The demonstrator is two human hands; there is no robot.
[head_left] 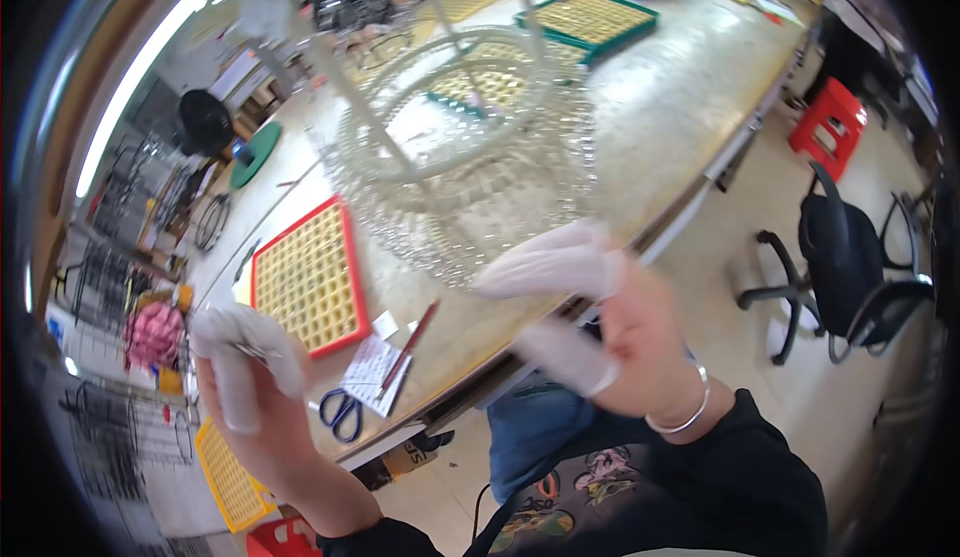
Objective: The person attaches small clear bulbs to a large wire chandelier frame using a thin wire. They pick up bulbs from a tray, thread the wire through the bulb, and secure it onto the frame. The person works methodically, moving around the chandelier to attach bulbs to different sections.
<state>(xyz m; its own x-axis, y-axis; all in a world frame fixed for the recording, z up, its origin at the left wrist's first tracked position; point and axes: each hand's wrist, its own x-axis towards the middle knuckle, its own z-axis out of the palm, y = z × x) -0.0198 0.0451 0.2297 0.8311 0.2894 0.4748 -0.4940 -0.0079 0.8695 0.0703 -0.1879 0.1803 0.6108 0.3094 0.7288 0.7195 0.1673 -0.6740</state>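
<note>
Beaded ring [490,192] beside right grip [635,327], perhaps touching.

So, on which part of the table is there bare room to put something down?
The largest bare patch of the table lies between the beaded frame, green tray and table edge. A smaller one lies between the pencil and right hand. Near the left hand it is crowded: red tray, paper, pencil and scissors.
</note>
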